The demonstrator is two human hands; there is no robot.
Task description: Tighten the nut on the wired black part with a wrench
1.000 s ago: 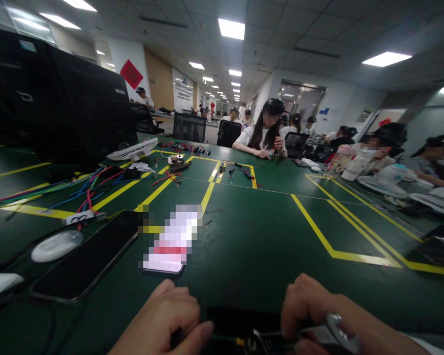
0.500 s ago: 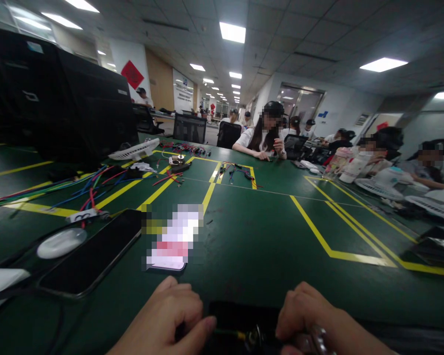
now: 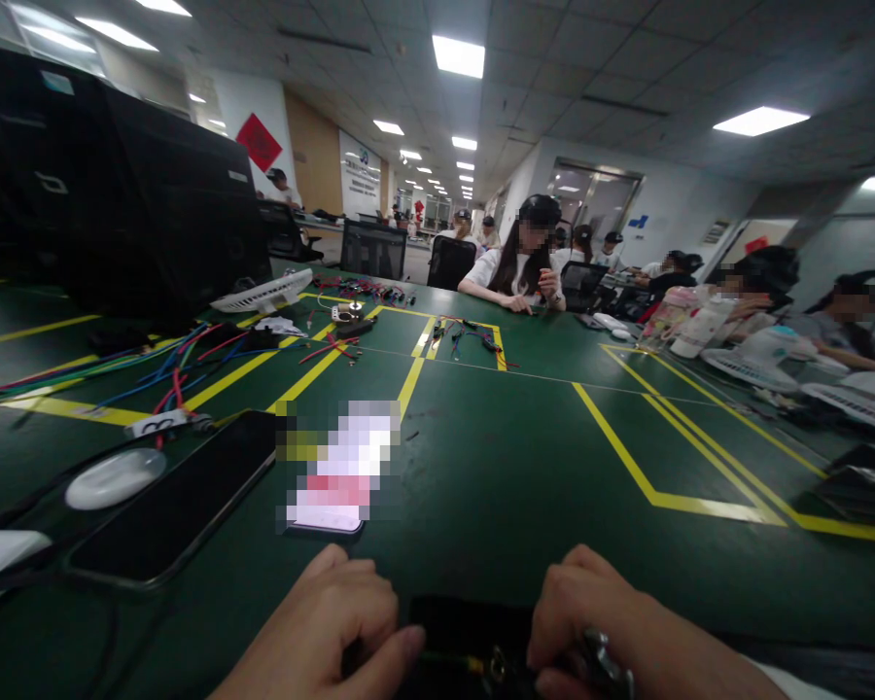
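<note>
My left hand (image 3: 335, 622) is at the bottom centre, its fingers curled and the thumb pressed inward. From its thumb tip a thin green wire (image 3: 444, 661) with a yellowish end runs right, toward a small brass-coloured round part (image 3: 496, 667). My right hand (image 3: 590, 612) is closed beside that part. Under its palm shows a shiny metal piece (image 3: 607, 661), whose kind I cannot make out; the fingers hide most of what they grip. A dark, flat surface (image 3: 473, 614) lies beneath both hands. Beyond my left hand lies a lit phone (image 3: 328, 520), its screen blurred.
Left are a dark phone (image 3: 182, 501), a white mouse-like object (image 3: 117, 478), bundled wires (image 3: 179, 365) and a black computer case (image 3: 182, 185). Loose wires (image 3: 473, 335) lie farther off on the green table (image 3: 496, 437). A person (image 3: 514, 267) sits opposite; white fans (image 3: 754, 360) stand right.
My right hand has shifted slightly left, closer to the brass-coloured part, and the shiny metal piece has moved with it. My left hand stays nearly still.
</note>
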